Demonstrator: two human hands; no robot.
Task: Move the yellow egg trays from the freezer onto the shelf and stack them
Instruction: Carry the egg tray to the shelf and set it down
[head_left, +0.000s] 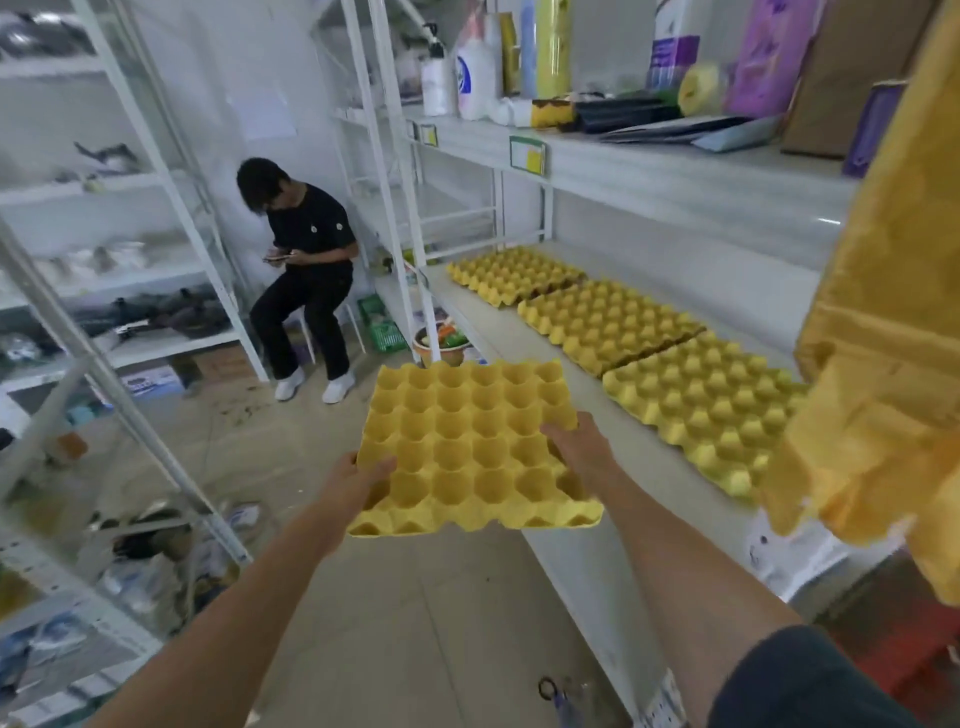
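Tray (470, 452) in hand, held out level over the floor, just left of the lower shelf (498, 332). Left hand (358, 475) gripped the near-left edge, thumb on top, the other fingers under the rim and out of my view. Right hand (579, 441) gripped the right edge, fingers curled over the rim into the cups. Cups faced up; the tray was empty.

Shelf state: three trays lay in a row on the lower shelf, far tray (511, 273), middle tray (605, 322), near tray (706, 405), edges touching or slightly overlapping. I could not tell whether each spot was a single tray or already several nested. A dark band under the edges of the far and middle ones hinted at more than one layer, but I would not swear to it.

Freezer was not in view, so I could not count what remained there.

Judgement: task partly done. Trays had reached the shelf; the held one was not yet placed. It should go down nested on one of the three. If stacking means one pile, the row has yet to be consolidated.

Seated person (304, 270) at the far rack, well clear.
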